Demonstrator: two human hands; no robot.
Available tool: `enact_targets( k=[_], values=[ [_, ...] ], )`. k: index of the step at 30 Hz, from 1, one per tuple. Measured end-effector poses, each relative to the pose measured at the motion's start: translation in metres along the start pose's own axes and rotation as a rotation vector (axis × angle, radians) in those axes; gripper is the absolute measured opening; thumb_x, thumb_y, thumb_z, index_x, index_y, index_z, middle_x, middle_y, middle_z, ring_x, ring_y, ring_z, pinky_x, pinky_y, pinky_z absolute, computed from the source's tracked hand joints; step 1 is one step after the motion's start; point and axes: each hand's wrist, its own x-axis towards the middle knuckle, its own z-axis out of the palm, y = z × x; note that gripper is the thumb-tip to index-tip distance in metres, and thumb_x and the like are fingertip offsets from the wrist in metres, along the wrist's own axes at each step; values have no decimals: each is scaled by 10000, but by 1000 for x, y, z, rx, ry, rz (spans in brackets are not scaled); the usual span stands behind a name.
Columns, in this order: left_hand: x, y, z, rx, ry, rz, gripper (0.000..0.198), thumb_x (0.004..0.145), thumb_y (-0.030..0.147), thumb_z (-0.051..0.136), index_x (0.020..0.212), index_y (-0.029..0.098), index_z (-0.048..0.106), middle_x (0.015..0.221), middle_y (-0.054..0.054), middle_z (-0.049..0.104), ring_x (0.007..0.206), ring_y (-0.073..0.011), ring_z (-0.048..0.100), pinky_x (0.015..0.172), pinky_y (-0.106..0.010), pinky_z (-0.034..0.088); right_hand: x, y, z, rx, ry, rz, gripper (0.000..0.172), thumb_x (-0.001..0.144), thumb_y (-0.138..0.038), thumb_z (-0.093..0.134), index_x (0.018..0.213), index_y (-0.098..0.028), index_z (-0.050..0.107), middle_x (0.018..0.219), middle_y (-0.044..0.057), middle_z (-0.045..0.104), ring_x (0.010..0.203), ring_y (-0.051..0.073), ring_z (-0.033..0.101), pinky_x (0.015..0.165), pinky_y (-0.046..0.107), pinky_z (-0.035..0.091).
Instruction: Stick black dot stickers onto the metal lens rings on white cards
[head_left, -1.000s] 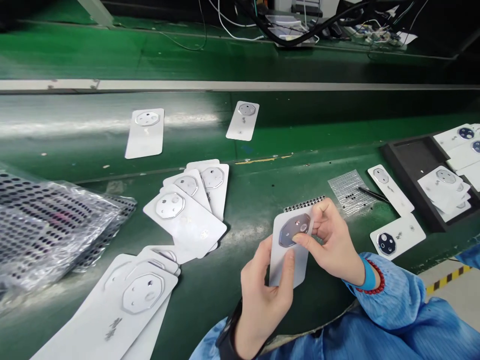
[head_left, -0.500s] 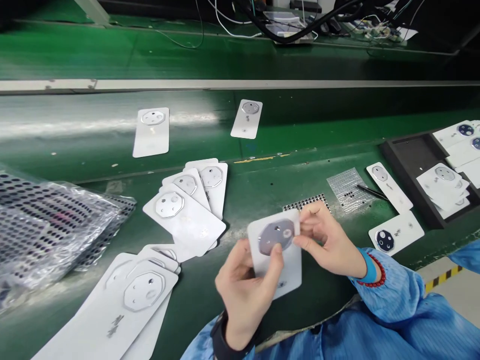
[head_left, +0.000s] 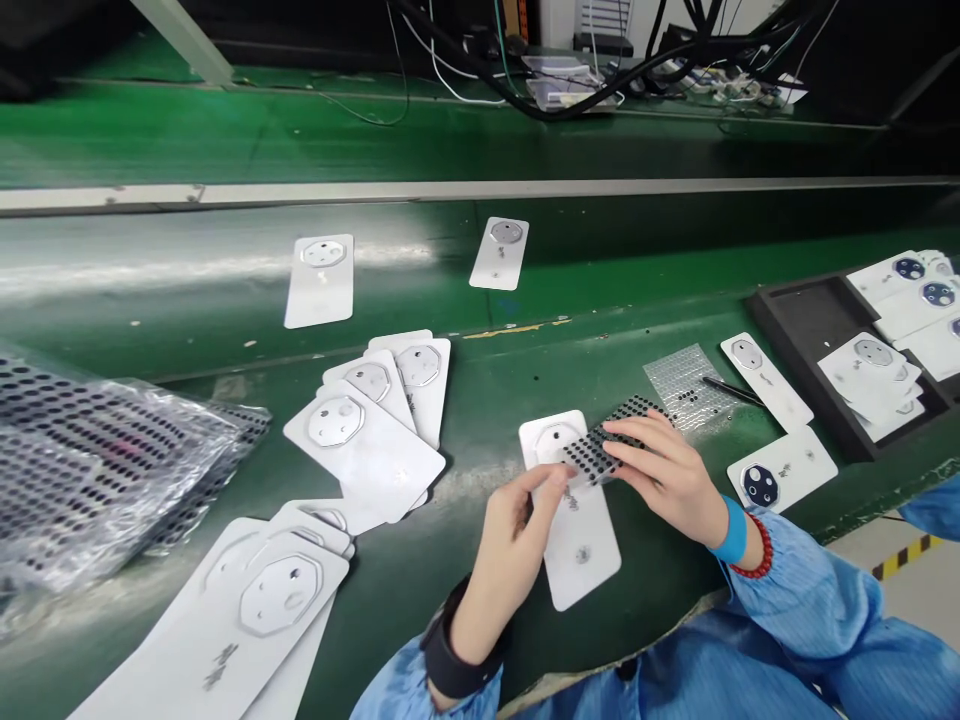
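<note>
A white rectangular cover (head_left: 581, 545) with a silvery octagonal plate lies flat on the green counter (head_left: 480, 400). Its plate end is partly hidden by a small sheet of black dots (head_left: 592, 450), which the right hand (head_left: 664, 475) has in its grip. The left hand (head_left: 514, 530) curls at the sheet's edge, its grip impossible to tell. Left of the cover lies a fan of white covers (head_left: 375, 440); right of it are a clear dotted film (head_left: 682, 380) and a black tray (head_left: 810, 320).
</note>
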Motion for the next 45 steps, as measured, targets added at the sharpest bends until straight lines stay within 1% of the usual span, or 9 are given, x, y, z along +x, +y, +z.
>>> enact_targets(
  k=[8,11,16,25,31,34,37,40,45],
  values=[
    [0,-3,11,-286,45,-164,276,705,415,733,741,145,774,755,-72,755,715,-213,635,654,-288,496,15,-16,4,204,-9,-19,123,928,-173,584,982,-162,694,1025,99,690,974,177,669,1033,461,480],
    [-2,-3,13,-404,-2,-220,281,730,417,741,784,144,785,728,-54,743,685,-190,614,643,-277,471,17,-18,9,183,-8,-79,164,939,-133,545,901,-162,702,916,69,707,857,151,678,976,415,534],
    [-4,-6,21,-676,-20,-349,318,699,426,786,776,117,781,655,-48,710,592,-145,561,607,-254,429,11,-20,15,32,-11,-149,158,929,-99,552,963,-150,698,992,89,739,931,170,703,982,414,544],
    [-3,-13,25,-732,9,-385,398,680,486,778,627,94,724,558,-51,623,524,-111,491,555,-243,367,0,-23,22,-228,-21,-358,206,920,-28,514,993,-79,701,990,170,746,933,261,727,1003,553,510],
    [1,-16,30,-599,34,-313,456,717,545,717,637,96,719,554,-46,595,560,-143,503,568,-270,389,-9,-10,32,-228,47,-450,194,929,-52,525,1043,-112,671,996,161,753,969,253,730,976,507,560],
    [2,-14,23,-484,88,-236,370,757,480,705,700,115,719,637,-41,626,591,-148,514,569,-260,389,-11,2,36,-202,-13,-379,190,931,-62,510,1000,-127,675,1005,147,752,938,234,736,959,486,578],
    [1,-10,6,-400,222,-140,345,794,397,694,1054,172,681,839,-37,662,687,-157,554,617,-248,419,-9,14,33,-123,-89,-195,209,944,-99,480,941,-142,684,976,126,753,867,228,744,846,432,634],
    [-4,-7,-5,-237,348,-50,573,865,376,627,1374,199,430,605,63,502,530,-145,478,543,-237,400,1,13,20,48,-36,12,173,935,-134,519,914,-173,686,987,101,749,885,216,738,774,346,647],
    [-17,4,3,-128,225,-3,285,895,431,577,1031,185,623,589,48,456,545,-143,488,549,-236,445,28,-25,0,244,97,46,141,909,-115,562,895,-194,678,1034,85,719,928,193,696,831,350,602]
  ],
)
